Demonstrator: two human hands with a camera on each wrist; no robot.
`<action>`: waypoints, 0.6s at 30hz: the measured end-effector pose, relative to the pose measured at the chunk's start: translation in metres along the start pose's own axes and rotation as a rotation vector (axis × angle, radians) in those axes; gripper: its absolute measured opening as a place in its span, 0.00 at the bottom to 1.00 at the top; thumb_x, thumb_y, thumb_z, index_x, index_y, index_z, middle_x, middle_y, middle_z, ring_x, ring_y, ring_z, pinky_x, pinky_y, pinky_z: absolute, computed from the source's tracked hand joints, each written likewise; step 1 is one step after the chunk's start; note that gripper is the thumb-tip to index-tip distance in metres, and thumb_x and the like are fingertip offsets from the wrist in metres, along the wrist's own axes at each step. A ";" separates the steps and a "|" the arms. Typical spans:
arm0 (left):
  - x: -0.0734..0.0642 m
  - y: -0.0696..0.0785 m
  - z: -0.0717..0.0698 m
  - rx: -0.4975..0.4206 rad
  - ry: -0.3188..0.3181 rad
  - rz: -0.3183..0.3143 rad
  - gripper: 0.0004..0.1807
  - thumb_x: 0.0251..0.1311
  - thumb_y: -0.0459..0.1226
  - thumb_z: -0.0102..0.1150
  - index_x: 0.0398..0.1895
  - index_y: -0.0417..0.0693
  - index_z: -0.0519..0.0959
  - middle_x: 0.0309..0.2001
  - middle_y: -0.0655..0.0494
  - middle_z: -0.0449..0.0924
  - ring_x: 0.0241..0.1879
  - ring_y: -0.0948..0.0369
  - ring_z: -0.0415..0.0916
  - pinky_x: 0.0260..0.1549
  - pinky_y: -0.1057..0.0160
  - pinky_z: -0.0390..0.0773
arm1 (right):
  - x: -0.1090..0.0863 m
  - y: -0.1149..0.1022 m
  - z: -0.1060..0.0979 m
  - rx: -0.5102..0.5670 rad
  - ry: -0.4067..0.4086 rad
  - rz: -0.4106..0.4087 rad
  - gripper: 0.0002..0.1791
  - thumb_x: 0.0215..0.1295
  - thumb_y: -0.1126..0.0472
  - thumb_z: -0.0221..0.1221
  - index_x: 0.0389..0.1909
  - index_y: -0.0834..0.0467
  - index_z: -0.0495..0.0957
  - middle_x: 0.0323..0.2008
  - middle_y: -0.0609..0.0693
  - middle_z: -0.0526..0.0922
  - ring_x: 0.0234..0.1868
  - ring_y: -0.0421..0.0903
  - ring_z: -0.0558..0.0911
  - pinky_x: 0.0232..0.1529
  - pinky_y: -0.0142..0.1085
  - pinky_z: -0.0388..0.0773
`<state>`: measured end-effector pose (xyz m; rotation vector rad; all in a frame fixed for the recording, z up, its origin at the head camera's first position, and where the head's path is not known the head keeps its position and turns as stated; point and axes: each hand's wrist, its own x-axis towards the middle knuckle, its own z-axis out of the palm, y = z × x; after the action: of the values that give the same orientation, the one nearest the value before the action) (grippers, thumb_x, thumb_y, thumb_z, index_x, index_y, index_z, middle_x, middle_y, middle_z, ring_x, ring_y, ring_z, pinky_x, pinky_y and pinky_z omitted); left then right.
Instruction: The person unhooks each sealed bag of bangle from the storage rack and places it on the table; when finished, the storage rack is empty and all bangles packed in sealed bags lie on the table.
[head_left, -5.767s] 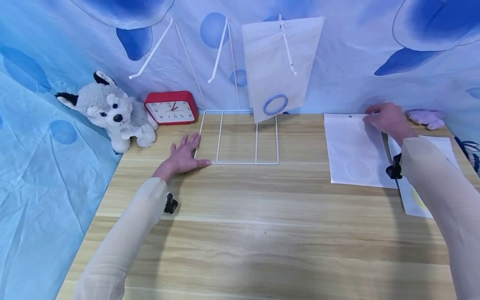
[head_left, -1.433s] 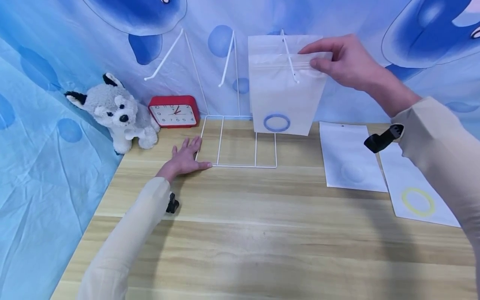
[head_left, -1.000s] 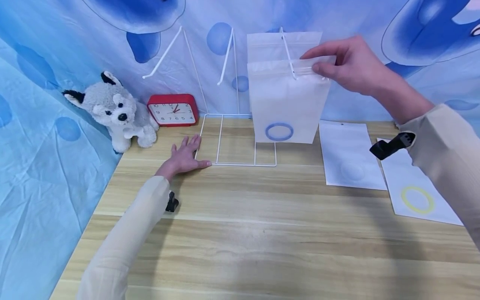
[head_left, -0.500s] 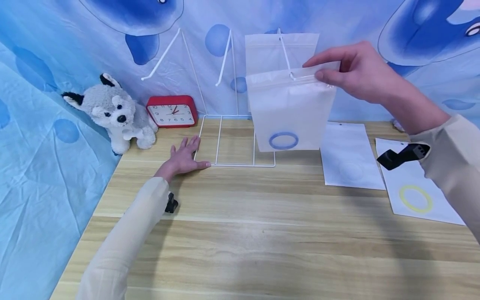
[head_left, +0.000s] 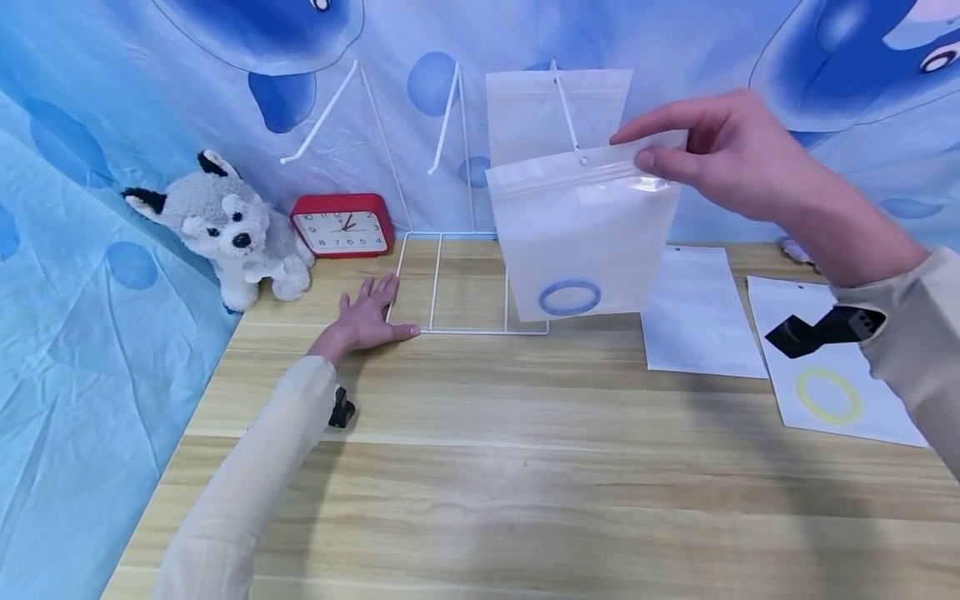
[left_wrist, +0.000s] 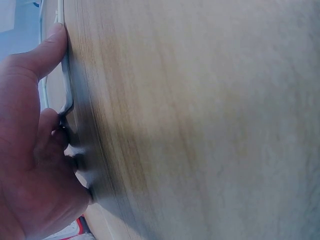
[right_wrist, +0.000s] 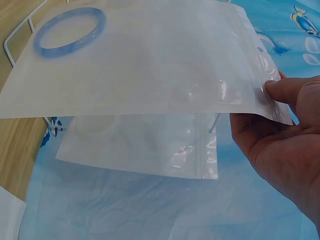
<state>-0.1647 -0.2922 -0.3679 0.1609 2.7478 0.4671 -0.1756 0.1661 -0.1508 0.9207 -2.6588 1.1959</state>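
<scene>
My right hand (head_left: pixel 742 158) pinches the upper right corner of a white zip bag (head_left: pixel 592 217) between thumb and fingers. A blue ring (head_left: pixel 570 297) shows near the bag's bottom. The bag's top hole meets the tip of the right hook (head_left: pixel 564 104) of a white wire rack; I cannot tell whether the tip is still through it. Behind it, a second white zip bag (head_left: pixel 525 117) hangs on that hook, mostly hidden in the head view. My left hand (head_left: pixel 363 317) rests with spread fingers on the left front corner of the rack's base (head_left: pixel 487 332).
Two flat white bags lie on the table's right: one plain-looking bag (head_left: pixel 697 308) and one bag with a yellow ring (head_left: pixel 828 396). A red clock (head_left: pixel 342 225) and a plush dog (head_left: pixel 232 233) stand at the back left. Two bare hooks (head_left: pixel 446 121) jut out left of the bags.
My right hand has left the flat bags on the right and pinched the front hanging bag. It has drawn that bag forward along the hook to its tip, uncovering the bag behind. The left hand stays put.
</scene>
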 end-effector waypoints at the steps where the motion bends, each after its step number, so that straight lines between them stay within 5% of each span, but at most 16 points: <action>1: 0.000 0.000 0.000 -0.003 -0.002 -0.002 0.57 0.63 0.60 0.59 0.80 0.43 0.38 0.80 0.46 0.32 0.76 0.42 0.23 0.66 0.33 0.23 | -0.002 -0.001 0.000 0.008 0.002 -0.005 0.16 0.72 0.60 0.60 0.59 0.50 0.83 0.27 0.51 0.78 0.19 0.46 0.63 0.16 0.36 0.56; 7: 0.001 -0.001 0.000 0.002 0.000 0.007 0.58 0.63 0.60 0.59 0.80 0.42 0.38 0.80 0.45 0.32 0.76 0.42 0.23 0.66 0.32 0.24 | -0.018 -0.004 0.001 0.035 0.019 0.007 0.16 0.71 0.62 0.61 0.57 0.50 0.84 0.28 0.50 0.82 0.22 0.46 0.67 0.19 0.35 0.57; 15: 0.000 0.001 -0.001 0.010 0.008 0.021 0.57 0.63 0.59 0.59 0.80 0.41 0.39 0.80 0.44 0.33 0.76 0.41 0.24 0.66 0.31 0.24 | -0.050 -0.002 0.009 0.096 0.052 0.046 0.15 0.68 0.64 0.64 0.54 0.49 0.86 0.12 0.49 0.65 0.14 0.43 0.61 0.12 0.38 0.53; 18: -0.001 0.001 -0.001 0.007 0.003 0.016 0.57 0.63 0.60 0.59 0.80 0.41 0.39 0.80 0.44 0.33 0.76 0.41 0.24 0.66 0.31 0.24 | -0.062 0.001 0.016 0.125 0.024 0.006 0.16 0.68 0.68 0.63 0.54 0.53 0.85 0.13 0.49 0.70 0.13 0.42 0.63 0.12 0.38 0.54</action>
<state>-0.1644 -0.2920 -0.3671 0.1835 2.7530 0.4628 -0.1231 0.1859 -0.1814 0.9103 -2.5950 1.3796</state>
